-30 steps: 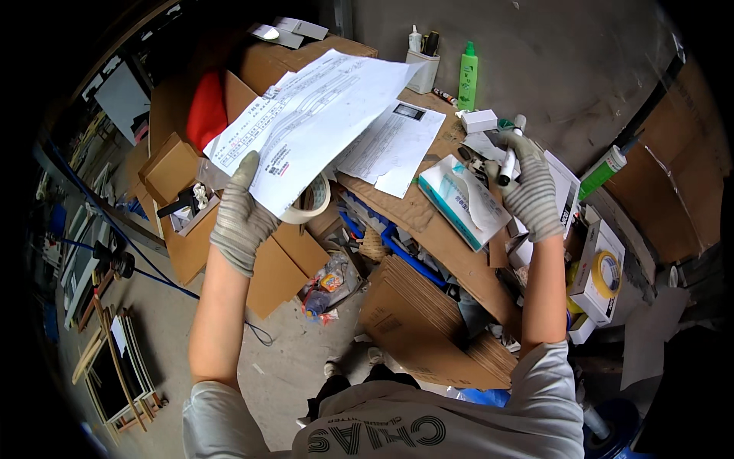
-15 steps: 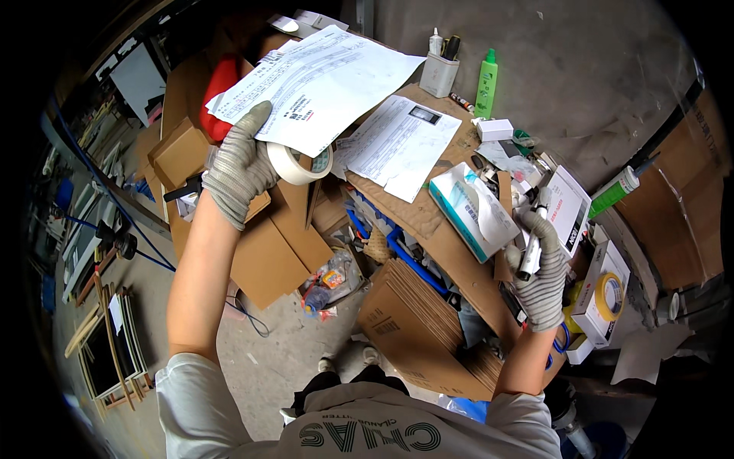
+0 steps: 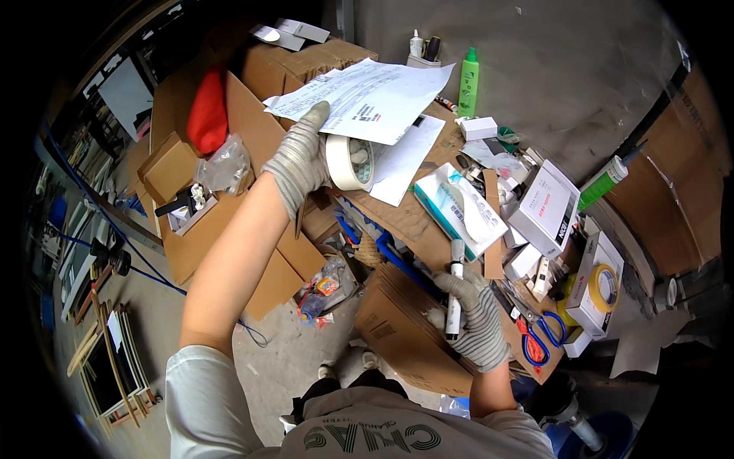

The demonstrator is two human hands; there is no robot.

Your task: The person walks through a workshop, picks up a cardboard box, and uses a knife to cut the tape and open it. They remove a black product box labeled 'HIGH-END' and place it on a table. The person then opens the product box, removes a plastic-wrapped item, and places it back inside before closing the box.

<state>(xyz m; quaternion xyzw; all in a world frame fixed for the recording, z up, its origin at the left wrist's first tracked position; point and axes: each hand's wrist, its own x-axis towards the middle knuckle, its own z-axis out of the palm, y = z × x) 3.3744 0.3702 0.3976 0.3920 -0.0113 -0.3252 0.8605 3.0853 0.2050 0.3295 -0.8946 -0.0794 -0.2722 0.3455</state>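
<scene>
My left hand (image 3: 300, 162), in a grey striped glove, is closed on printed paper sheets (image 3: 382, 99), with the thumb on top of them. A roll of white tape (image 3: 345, 162) is held in the same hand, under the sheets. Partly covered by these, another printed sheet (image 3: 404, 162) lies on the cardboard-topped table. My right hand (image 3: 480, 325), gloved alike, grips a white marker pen (image 3: 455, 298) with dark ends, held nearly upright over the table's near edge. A tissue pack (image 3: 451, 203) lies just beyond the pen.
Blue-handled scissors (image 3: 547, 336) lie right of my right hand. White boxes (image 3: 544, 210), a yellow tape roll (image 3: 604, 287) and small clutter crowd the table's right side. A green bottle (image 3: 469, 84) stands at the back. Flattened cartons (image 3: 401, 321) lean below; an open carton (image 3: 172, 164) sits left.
My left hand has moved right with the sheets and tape, over the sheet on the table. My right hand has come left and nearer with the marker pen, uncovering the scissors.
</scene>
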